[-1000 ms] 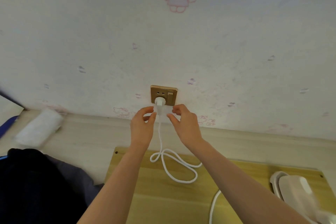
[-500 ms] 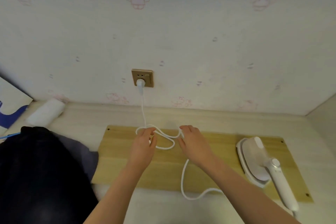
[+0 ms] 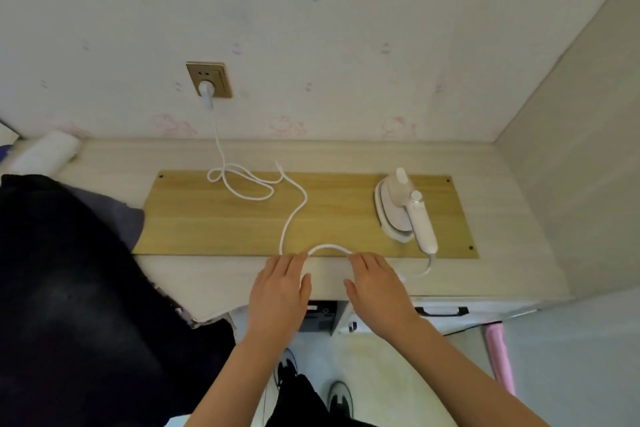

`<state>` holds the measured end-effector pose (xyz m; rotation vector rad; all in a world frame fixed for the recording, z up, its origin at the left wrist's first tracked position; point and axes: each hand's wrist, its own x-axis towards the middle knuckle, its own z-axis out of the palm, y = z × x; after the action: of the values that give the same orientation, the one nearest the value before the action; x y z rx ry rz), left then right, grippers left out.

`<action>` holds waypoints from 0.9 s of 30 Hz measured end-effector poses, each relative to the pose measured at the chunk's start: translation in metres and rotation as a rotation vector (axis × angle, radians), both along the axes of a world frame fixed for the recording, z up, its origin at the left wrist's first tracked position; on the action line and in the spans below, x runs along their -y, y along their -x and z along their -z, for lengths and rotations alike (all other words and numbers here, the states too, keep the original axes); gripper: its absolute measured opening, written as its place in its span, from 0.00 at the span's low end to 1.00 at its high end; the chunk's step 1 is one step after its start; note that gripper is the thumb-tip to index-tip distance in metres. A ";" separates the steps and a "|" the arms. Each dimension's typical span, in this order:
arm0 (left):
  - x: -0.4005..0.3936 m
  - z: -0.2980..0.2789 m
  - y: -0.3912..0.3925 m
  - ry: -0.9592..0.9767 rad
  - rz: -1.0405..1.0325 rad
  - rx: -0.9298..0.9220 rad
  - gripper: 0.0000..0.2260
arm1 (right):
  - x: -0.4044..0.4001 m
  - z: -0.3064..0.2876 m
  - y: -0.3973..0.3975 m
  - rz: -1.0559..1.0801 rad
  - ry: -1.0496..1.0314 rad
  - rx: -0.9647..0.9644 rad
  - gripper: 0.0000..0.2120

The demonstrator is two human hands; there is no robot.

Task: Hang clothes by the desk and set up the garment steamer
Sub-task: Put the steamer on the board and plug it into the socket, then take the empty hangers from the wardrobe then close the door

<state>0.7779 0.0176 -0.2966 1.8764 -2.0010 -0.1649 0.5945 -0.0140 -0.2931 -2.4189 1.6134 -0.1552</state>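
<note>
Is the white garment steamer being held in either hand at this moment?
No: the white garment steamer lies alone on the yellow wooden board, while the left hand and right hand are at the white cord.

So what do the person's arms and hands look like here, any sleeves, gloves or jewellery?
Both forearms are bare as far as the picture shows, with no sleeves in view. The left hand and right hand wear no gloves, and no rings, watch or bracelet show on the fingers or wrists. Nails look short and unpainted.

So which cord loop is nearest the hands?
The arched loop at the board's front edge, spanning both hands' fingertips; the tangled coil lies farther back, below the socket.
</note>
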 end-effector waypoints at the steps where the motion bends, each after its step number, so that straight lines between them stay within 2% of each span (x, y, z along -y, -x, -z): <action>1: -0.011 0.004 0.007 -0.011 0.024 0.016 0.16 | -0.013 0.001 0.008 0.020 -0.002 -0.006 0.17; 6: -0.056 0.020 0.033 -0.045 0.102 0.053 0.21 | -0.073 0.006 0.035 0.120 0.033 -0.010 0.19; 11: -0.088 0.021 0.041 0.005 0.239 0.092 0.19 | -0.131 0.011 0.039 0.241 0.030 -0.055 0.21; 17: -0.135 0.023 0.022 -0.011 0.375 0.084 0.19 | -0.203 0.013 0.026 0.397 -0.002 -0.008 0.20; 22: -0.180 0.028 0.011 -0.074 0.503 0.058 0.19 | -0.269 0.011 0.021 0.534 -0.138 0.086 0.21; 27: -0.207 0.027 0.025 -0.139 0.595 0.057 0.18 | -0.323 0.013 0.034 0.663 -0.169 0.056 0.22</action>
<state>0.7534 0.2248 -0.3234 1.3113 -2.5909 -0.4238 0.5608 0.3091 -0.3060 -1.6643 2.2331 -0.1824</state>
